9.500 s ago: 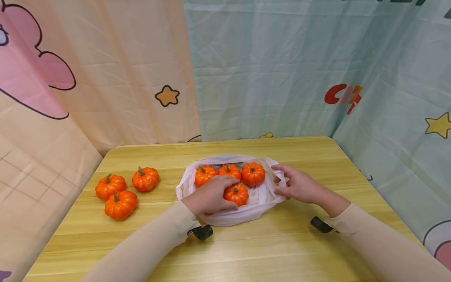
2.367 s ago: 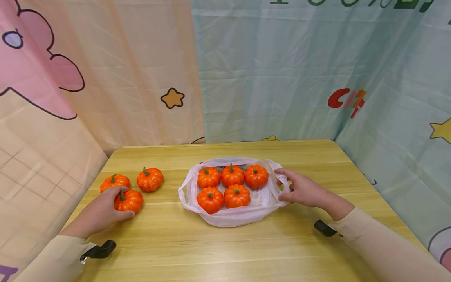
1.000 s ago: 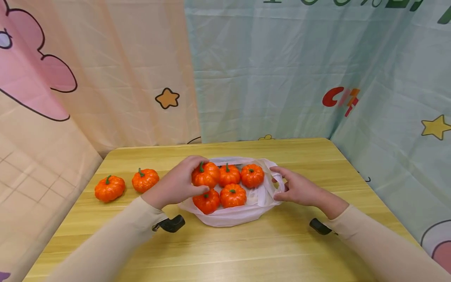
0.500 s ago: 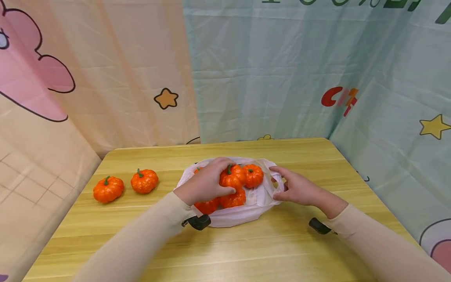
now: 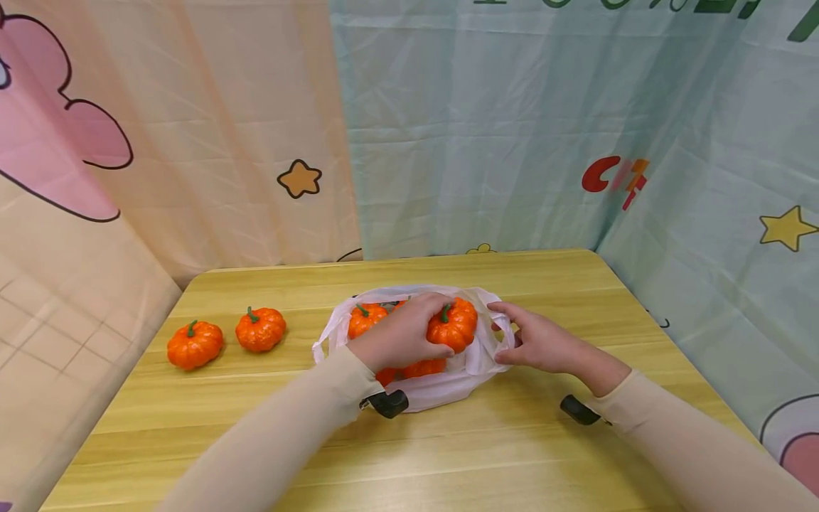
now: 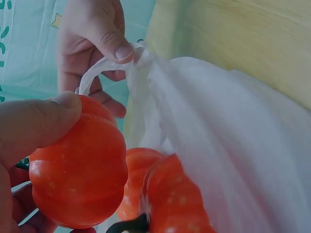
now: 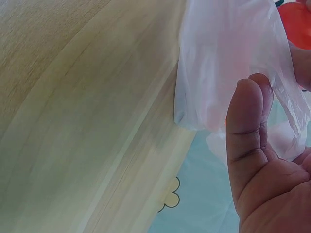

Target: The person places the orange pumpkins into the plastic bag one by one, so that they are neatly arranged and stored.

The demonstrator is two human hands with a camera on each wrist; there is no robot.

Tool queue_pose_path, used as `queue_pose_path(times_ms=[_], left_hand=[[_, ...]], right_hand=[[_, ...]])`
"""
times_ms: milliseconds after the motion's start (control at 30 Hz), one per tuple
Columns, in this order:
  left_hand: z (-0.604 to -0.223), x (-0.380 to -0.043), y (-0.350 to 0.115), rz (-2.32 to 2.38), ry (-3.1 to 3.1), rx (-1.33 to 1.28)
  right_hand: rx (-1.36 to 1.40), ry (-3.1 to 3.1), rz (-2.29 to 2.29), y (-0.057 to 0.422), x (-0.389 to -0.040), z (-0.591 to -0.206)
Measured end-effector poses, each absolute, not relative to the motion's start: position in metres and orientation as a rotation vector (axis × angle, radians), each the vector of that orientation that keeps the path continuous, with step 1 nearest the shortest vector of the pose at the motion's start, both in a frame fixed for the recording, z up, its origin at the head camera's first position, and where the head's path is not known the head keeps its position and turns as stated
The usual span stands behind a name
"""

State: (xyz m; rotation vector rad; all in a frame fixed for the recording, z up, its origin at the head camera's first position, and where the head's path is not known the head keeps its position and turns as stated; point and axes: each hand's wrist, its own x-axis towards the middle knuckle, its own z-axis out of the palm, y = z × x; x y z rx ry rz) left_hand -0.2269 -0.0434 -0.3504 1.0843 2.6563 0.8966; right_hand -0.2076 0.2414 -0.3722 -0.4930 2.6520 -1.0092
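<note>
In the head view my left hand (image 5: 406, 333) grips a small orange pumpkin (image 5: 453, 325) with a green stem, over the right part of an open white plastic bag (image 5: 441, 395). The left wrist view shows the thumb on top of this pumpkin (image 6: 80, 170), with other pumpkins (image 6: 175, 199) just beyond it inside the bag. My right hand (image 5: 544, 339) holds the bag's right handle (image 6: 99, 68) between thumb and fingers. Several pumpkins (image 5: 366, 318) lie in the bag, partly hidden by my left hand and forearm.
Two more orange pumpkins, one at the far left (image 5: 195, 345) and one nearer the bag (image 5: 260, 328), stand on the wooden table (image 5: 486, 455). Printed curtains (image 5: 480, 142) close off the table's back and sides. Each wrist wears a black camera (image 5: 388, 404).
My left hand has picked up a pumpkin from the left group and carried it right, over the bag. Three pumpkins stood there before, two now. My right hand keeps hold of the handle.
</note>
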Motion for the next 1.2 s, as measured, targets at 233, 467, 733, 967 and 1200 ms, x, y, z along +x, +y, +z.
queue_pose_path(times_ms=[233, 467, 733, 967, 1200], left_hand=[[-0.357, -0.228, -0.032, 0.856, 2.666, 1.090], [-0.364, -0.228, -0.024, 0.813, 2.658, 1.099], [-0.372, -0.227, -0.018, 0.755, 2.668, 1.155], [-0.377, -0.223, -0.015, 0.745, 2.659, 1.116], [-0.379, -0.220, -0.014, 0.754, 2.660, 1.079]], right_hand=[[-0.514, 2.636, -1.044, 0.240, -0.207, -0.372], [-0.518, 2.615, -1.074, 0.240, -0.207, -0.372], [-0.504, 2.606, -1.070, 0.241, -0.207, -0.372], [-0.534, 2.594, -1.086, 0.242, -0.207, -0.372], [-0.545, 2.585, -1.094, 0.243, -0.207, -0.372]])
